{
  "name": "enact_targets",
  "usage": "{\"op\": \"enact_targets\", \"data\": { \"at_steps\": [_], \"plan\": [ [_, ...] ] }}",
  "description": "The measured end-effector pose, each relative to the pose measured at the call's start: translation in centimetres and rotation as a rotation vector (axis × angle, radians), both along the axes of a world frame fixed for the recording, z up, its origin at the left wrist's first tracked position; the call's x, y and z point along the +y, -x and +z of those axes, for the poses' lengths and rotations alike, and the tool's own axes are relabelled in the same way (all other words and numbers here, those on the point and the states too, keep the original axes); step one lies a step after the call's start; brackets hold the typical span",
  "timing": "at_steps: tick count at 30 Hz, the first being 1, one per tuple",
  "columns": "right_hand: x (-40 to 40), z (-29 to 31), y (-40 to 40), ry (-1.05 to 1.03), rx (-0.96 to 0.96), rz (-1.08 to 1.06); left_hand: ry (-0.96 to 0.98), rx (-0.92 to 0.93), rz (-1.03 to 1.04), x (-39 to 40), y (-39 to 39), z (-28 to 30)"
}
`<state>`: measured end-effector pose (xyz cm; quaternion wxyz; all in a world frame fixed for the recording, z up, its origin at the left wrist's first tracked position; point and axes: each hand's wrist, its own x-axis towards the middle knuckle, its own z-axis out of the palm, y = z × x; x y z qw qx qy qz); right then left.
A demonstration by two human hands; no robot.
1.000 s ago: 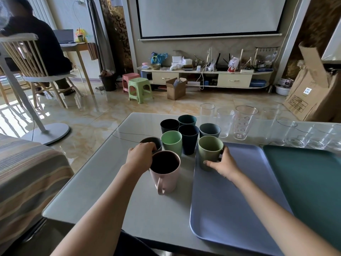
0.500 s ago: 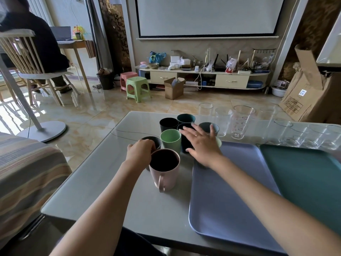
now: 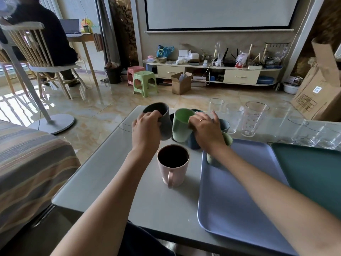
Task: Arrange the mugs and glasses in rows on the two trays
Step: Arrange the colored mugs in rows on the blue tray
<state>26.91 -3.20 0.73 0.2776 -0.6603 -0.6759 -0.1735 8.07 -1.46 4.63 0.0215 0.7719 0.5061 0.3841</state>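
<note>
My left hand (image 3: 146, 126) grips a grey mug (image 3: 162, 117) and holds it lifted and tilted above the table. Beside it, my right hand (image 3: 206, 129) grips a light green mug (image 3: 181, 124), also raised off the table. A pink mug (image 3: 173, 166) with its handle toward me stands on the table below them. A ribbed green mug (image 3: 215, 157) stands on the far left corner of the lavender tray (image 3: 236, 200), mostly hidden by my right wrist. Several darker mugs sit behind my hands, largely covered. The dark green tray (image 3: 313, 172) lies to the right.
Several clear glasses (image 3: 255, 118) stand in a line along the table's far edge, behind both trays. A striped sofa (image 3: 27, 163) borders the table on the left. A person sits on a chair at the far left of the room.
My left hand has lifted the grey mug off the table. My right hand left the ribbed green mug on the lavender tray, reached to the cluster and picked up the light green mug.
</note>
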Motion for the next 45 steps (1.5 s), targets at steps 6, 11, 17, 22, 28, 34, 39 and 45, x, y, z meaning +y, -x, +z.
{"op": "enact_targets", "data": {
  "at_steps": [6,11,17,22,28,34,39,45],
  "plan": [
    [-6.5,2.2,-3.5,-0.255,0.132,0.042,-0.097,-0.078,-0.102,-1.4,-0.6,1.3],
    [-13.5,0.2,-5.5,-0.177,0.070,0.071,-0.188,0.037,-0.189,-3.6,-2.0,1.9],
    [-15.6,-4.1,-5.9,-0.093,-0.064,0.104,-0.236,0.153,-0.284,-5.5,-3.2,1.6],
    [-14.4,-6.4,-5.4,-0.049,-0.104,0.077,-0.233,0.193,-0.336,-6.3,-3.8,1.1],
    [-13.3,-6.5,-5.2,0.033,-0.069,0.006,-0.232,0.237,-0.394,-6.5,-4.1,1.0],
    [-14.5,-5.0,-4.3,-0.026,0.287,0.105,-0.236,0.199,-0.427,-7.0,-4.1,1.7],
    [-14.1,-1.4,-2.1,-0.036,0.708,0.204,-0.221,0.099,-0.543,-8.5,-4.7,2.7],
    [-14.4,0.6,-1.7,-0.064,0.894,0.166,-0.132,-0.019,-0.672,-10.5,-5.5,2.6]
  ]
}}
